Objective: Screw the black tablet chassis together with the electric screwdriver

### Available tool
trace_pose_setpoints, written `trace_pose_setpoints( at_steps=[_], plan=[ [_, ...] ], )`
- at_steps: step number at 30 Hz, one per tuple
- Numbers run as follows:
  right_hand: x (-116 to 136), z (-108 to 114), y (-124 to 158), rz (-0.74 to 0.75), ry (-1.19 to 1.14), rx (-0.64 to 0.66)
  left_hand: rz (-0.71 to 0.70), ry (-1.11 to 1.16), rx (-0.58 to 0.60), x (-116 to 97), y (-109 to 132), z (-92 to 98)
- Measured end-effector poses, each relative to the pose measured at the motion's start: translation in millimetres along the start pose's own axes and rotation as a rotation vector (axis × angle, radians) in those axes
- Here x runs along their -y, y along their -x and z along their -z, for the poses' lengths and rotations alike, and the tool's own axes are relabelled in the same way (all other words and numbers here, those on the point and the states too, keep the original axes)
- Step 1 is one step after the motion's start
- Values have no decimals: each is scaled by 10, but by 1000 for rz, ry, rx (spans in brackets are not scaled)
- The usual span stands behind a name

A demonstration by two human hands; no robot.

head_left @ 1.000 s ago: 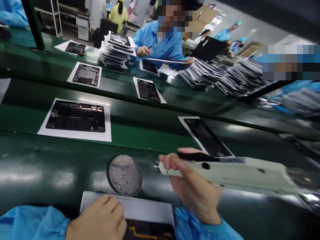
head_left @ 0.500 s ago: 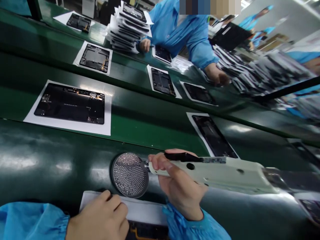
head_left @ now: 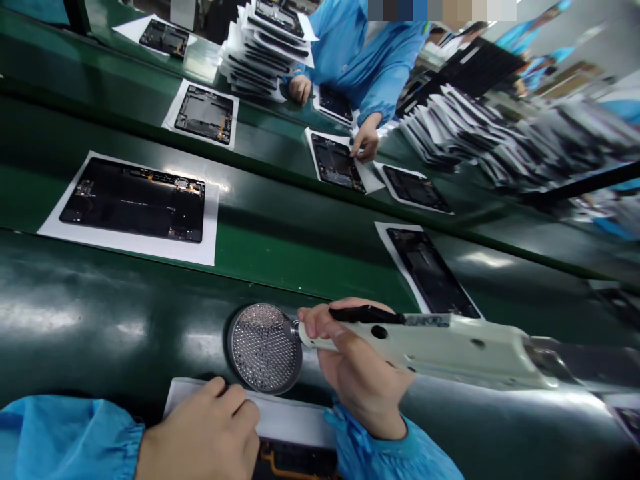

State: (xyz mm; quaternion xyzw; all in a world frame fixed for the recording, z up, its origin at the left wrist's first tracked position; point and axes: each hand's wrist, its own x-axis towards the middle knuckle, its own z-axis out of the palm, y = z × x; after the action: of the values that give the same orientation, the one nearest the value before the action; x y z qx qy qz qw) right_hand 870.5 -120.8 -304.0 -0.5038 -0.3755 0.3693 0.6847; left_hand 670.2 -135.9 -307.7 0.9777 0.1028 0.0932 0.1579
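Observation:
My right hand (head_left: 360, 363) is closed around a pale green electric screwdriver (head_left: 430, 350) with a black lever. The screwdriver's metal nose reaches over the rim of a round metal screw tray (head_left: 265, 353) full of small holes, and its thin tip is hard to make out. My left hand (head_left: 205, 430) lies with curled fingers on a white sheet (head_left: 295, 420) at the front; its fingertips are hidden. Right beside that hand shows an opened tablet housing (head_left: 300, 460) with an orange flex cable, partly cut off by the lower edge.
Beyond the tray, opened tablet housings (head_left: 135, 200) lie on white sheets along the green bench (head_left: 270, 257). Another housing (head_left: 430, 273) lies behind the screwdriver. Across the bench, a co-worker's hand (head_left: 367, 140) touches a housing (head_left: 335, 163). Stacks of housings (head_left: 265, 60) stand farther back.
The co-worker's hand on the far side has moved left, onto a housing. My hands and the screwdriver keep nearly the same place; the view has shifted slightly.

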Motion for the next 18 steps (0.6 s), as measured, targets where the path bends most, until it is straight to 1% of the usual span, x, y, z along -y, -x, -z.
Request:
trace_pose_setpoints(
  at_steps=[3,6,8,11,13,15,18],
  plan=[
    [102,126,-24,20,-12,23,-15,5,70,-26,-85,-33],
    [350,282,50,56,-34,33,-8,20,100,-59,-157,-45],
    [529,373,181,68,-33,37,-4,26,71,-89,-182,-54],
    [693,474,456,17,-4,83,-18,53,-10,-156,-212,-97],
    [714,526,639,-41,14,142,-32,87,-36,-210,-243,-143],
    [690,572,783,-73,19,199,-40,103,-38,-262,-286,-196],
    [632,630,898,-55,-1,247,-25,81,-41,-316,-360,-271]
  ],
)
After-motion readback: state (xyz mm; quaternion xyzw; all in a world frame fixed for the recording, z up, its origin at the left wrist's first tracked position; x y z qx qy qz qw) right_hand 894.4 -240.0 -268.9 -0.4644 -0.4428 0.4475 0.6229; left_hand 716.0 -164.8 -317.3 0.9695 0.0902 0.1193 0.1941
